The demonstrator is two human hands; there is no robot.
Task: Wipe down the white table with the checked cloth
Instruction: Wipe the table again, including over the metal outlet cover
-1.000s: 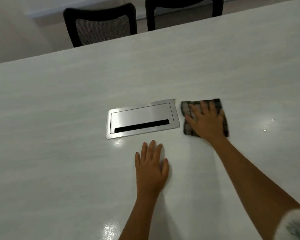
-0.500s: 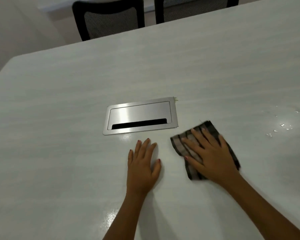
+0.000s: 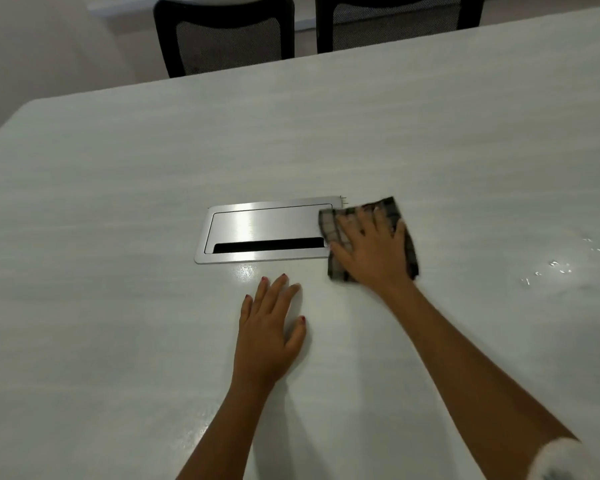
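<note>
Right grip (image 3: pixel 371 251) flat, fingers spread, presses cloth (image 3: pixel 331 225) onto tabletop (image 3: pixel 118 323) centre-right of frame, its corner overlapping the hatch (image 3: pixel 264 223) (probably wiping that edge). Left grip (image 3: pixel 269 337) flat, empty, lower centre, likely bracing the lean.

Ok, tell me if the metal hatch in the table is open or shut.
Shut. The hatch lid lies flush in its frame, only the dark cable slot showing. The cloth overlaps its right edge.
</note>
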